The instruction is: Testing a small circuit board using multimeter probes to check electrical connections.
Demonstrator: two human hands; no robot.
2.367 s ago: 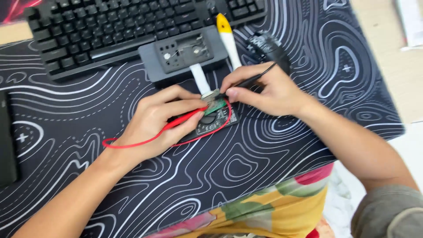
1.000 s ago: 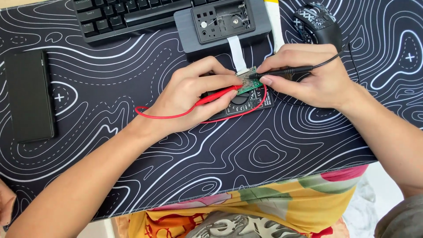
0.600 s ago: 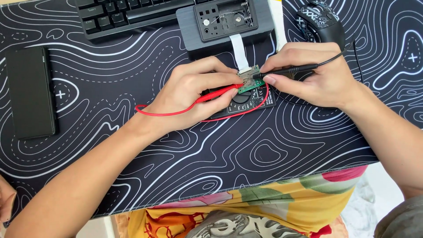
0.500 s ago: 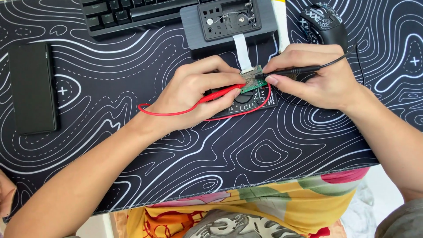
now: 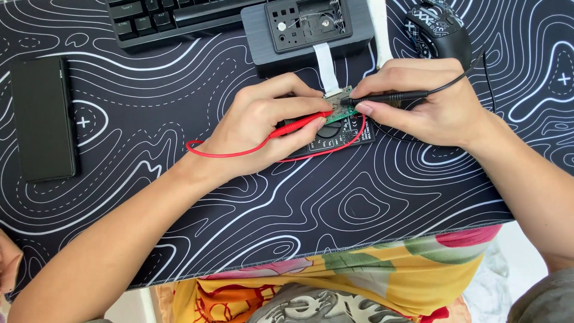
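The small green circuit board (image 5: 341, 105) is the landmark here, lying on the black desk mat (image 5: 179, 191) with white contour lines, partly over a black multimeter (image 5: 332, 135). The left hand (image 5: 263, 128) comes in from the board's left with its fingers pinched around a red test probe (image 5: 297, 124), whose tip meets the board's left edge. The right hand (image 5: 418, 101) comes in from the board's right, gripping a black test probe (image 5: 382, 96) whose tip rests on the board's top. A red lead (image 5: 227, 153) loops away to the left of the board and back under the left hand. A white ribbon cable (image 5: 326, 64) runs from the board up to a grey box-shaped device (image 5: 308, 27). Above and right of the board sits a black computer mouse (image 5: 435, 30); above and left, a black keyboard (image 5: 167, 15); far to the left lies a black phone (image 5: 43, 118).
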